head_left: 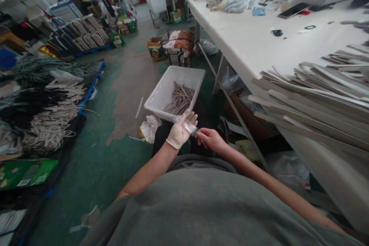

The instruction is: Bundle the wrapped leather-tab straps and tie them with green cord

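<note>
Right hand (211, 140), bare: fingertips closed in pinch on end of clear plastic piece (190, 127). Plastic lies just left of pinch, across left hand (179, 132): gloved, palm up, fingers spread, not gripping. Just beyond grip: white bin (157, 91) holding beige strips (181, 99). Right of grip, higher: white table (230, 32), long flat strips (317, 103) overhanging near edge.

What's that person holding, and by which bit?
The bare right hand pinches one end of a clear, shiny plastic-looking piece lying across the white-gloved left hand.
</note>
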The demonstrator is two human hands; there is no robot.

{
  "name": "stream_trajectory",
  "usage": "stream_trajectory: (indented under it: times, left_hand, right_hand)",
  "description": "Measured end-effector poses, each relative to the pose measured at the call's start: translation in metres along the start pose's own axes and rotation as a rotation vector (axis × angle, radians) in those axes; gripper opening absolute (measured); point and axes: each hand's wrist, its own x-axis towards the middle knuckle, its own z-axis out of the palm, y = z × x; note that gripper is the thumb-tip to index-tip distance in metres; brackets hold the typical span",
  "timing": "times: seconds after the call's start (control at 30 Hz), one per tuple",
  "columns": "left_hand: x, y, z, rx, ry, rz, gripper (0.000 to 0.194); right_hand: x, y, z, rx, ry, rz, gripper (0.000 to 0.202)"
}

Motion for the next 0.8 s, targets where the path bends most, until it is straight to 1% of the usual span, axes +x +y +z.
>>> stream_trajectory:
  times: [0.07, 0.17, 0.27, 0.3, 0.37, 0.4, 0.43, 0.47, 0.53, 0.6, 0.63, 0.7, 0.8]
  left_hand:
    - [-0.001, 0.005, 0.004, -0.029, 0.025, 0.018, 0.037]
    - [-0.004, 0.014, 0.01, -0.042, 0.028, 0.033, 0.037]
    - [-0.011, 0.021, 0.015, -0.034, 0.028, 0.043, 0.038]
    - [-0.014, 0.022, 0.017, -0.035, 0.023, 0.04, 0.037]
    - [-0.02, 0.021, 0.021, -0.035, -0.003, 0.021, 0.037]
    - [-0.022, 0.019, 0.023, -0.028, -0.022, 0.009, 0.037]
    - [-0.024, 0.018, 0.024, -0.013, -0.043, -0.005, 0.038]
    - [-0.026, 0.016, 0.026, 0.008, -0.062, -0.016, 0.039]
    - [-0.028, 0.017, 0.026, 0.05, -0.093, -0.023, 0.041]
    - [-0.028, 0.025, 0.024, 0.074, -0.107, 0.004, 0.041]
    - [-0.028, 0.031, 0.021, 0.077, -0.105, 0.033, 0.04]
    - [-0.026, 0.048, 0.015, 0.063, -0.078, 0.102, 0.038]
    - [-0.02, 0.074, 0.001, 0.021, 0.008, 0.201, 0.039]
  right_hand:
    - [-0.002, 0.005, -0.004, -0.043, -0.009, -0.003, 0.045]
    - [-0.005, 0.016, -0.014, -0.14, -0.002, -0.025, 0.044]
    - [-0.005, 0.024, -0.025, -0.225, 0.073, -0.119, 0.04]
    - [-0.004, 0.024, -0.028, -0.225, 0.098, -0.168, 0.044]
    - [0.0, 0.018, -0.031, -0.191, 0.098, -0.272, 0.069]
    - [0.003, 0.012, -0.032, -0.169, 0.059, -0.313, 0.08]
    - [0.007, 0.005, -0.031, -0.145, -0.002, -0.341, 0.086]
    - [0.011, -0.002, -0.03, -0.116, -0.08, -0.357, 0.084]
    - [0.017, -0.017, -0.026, -0.029, -0.263, -0.331, 0.071]
    - [0.02, -0.025, -0.023, 0.072, -0.423, -0.243, 0.06]
    - [0.019, -0.027, -0.023, 0.112, -0.475, -0.193, 0.057]
    - [0.014, -0.025, -0.024, 0.165, -0.523, -0.108, 0.054]
    - [0.005, -0.017, -0.03, 0.218, -0.508, -0.026, 0.053]
